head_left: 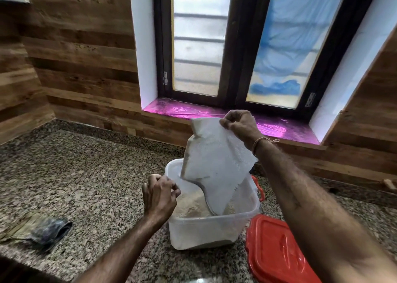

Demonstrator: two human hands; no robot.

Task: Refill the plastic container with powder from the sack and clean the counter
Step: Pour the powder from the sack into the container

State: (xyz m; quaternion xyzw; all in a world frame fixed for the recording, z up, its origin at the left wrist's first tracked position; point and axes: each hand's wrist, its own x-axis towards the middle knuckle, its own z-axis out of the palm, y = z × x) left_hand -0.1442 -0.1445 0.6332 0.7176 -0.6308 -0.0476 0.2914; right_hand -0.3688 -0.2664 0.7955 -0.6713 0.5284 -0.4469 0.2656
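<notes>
Your speckled granite worktop [86, 175] meets wood-panelled walls under a window [247, 46].
Right hand [240, 124] pinches the sack [214, 160] over the container [214, 229]; left hand [160, 194] pinches its rim.

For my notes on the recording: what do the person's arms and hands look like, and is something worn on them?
Both forearms are bare, with no sleeves in view and no gloves. The left hand wears nothing visible. At the wrist of the right hand is a thin knotted thread band.

Sack tipped into my container

My white woven sack [217, 153] hangs upended, mouth down inside the clear plastic container [206, 231] on the speckled counter [86, 175]; pale powder [193, 205] heaps within.
</notes>
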